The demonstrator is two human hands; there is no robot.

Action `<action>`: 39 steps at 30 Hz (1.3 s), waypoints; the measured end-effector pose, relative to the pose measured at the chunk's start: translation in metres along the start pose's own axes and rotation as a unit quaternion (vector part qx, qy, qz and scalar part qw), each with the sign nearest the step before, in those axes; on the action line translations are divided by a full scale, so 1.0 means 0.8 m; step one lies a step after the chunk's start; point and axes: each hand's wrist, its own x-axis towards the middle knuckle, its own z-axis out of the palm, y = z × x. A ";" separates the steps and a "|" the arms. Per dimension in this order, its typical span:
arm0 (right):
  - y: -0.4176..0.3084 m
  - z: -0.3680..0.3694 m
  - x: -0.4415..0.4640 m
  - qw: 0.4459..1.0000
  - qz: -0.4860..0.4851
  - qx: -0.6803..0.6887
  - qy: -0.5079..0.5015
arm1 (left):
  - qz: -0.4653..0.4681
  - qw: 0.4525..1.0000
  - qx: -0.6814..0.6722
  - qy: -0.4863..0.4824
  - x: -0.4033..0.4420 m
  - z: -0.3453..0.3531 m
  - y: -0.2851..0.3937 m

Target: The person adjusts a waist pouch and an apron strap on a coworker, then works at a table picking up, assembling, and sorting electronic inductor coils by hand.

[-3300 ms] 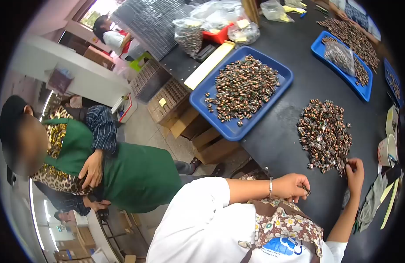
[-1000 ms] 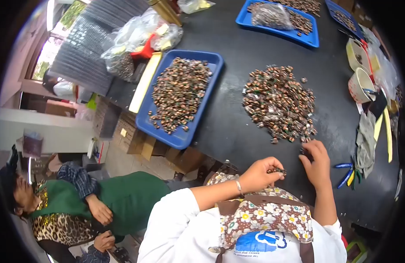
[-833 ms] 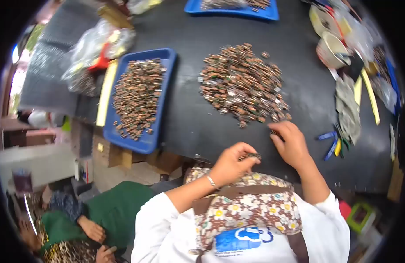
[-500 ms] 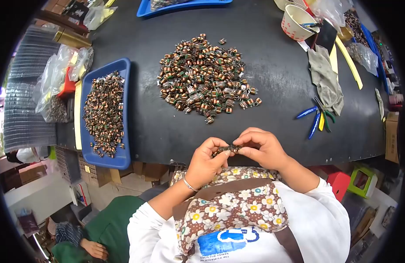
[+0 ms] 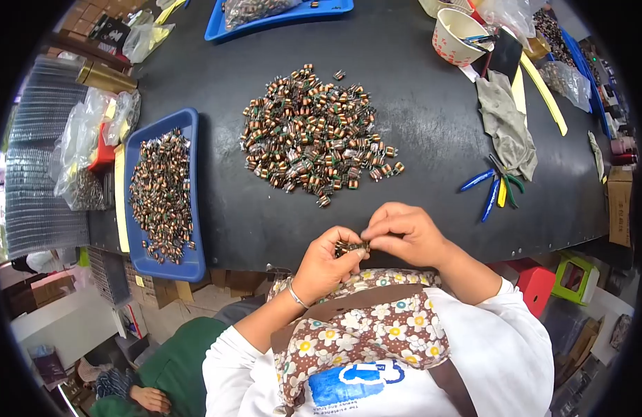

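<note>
On your desk, the pile of copper-banded parts lies at eleven o'clock; your left hand pinches a few small parts, your right hand at their three o'clock, its grip unclear; they look light and stiff, so hold their sides

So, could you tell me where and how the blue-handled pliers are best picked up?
The blue-handled pliers are probably best taken by both handles, from the near left: these splay open that way, while the other end lies by the grey cloth. Reach in carefully, since a yellow handle sits close beside the nearer blue one.
</note>
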 end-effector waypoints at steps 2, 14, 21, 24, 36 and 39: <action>0.004 -0.022 0.010 0.984 -0.046 -0.151 0.085 | -0.001 1.000 -0.010 0.000 0.003 -0.001 0.002; 0.017 -0.039 0.031 0.948 0.008 -0.304 0.088 | -0.009 0.999 -0.042 -0.001 0.018 -0.015 0.013; 0.012 -0.048 0.030 0.939 0.074 -0.328 0.077 | -0.006 0.999 -0.032 -0.003 0.026 -0.014 0.018; 0.011 -0.050 0.028 0.944 0.094 -0.307 0.073 | -0.004 1.000 -0.027 -0.013 0.027 -0.015 0.018; 0.027 -0.021 0.014 0.974 0.126 0.171 0.083 | -0.038 0.966 -0.196 -0.166 0.023 -0.027 0.012; 0.021 -0.021 0.016 0.979 0.162 0.116 0.053 | -0.033 0.961 -0.213 -0.174 0.022 -0.026 0.009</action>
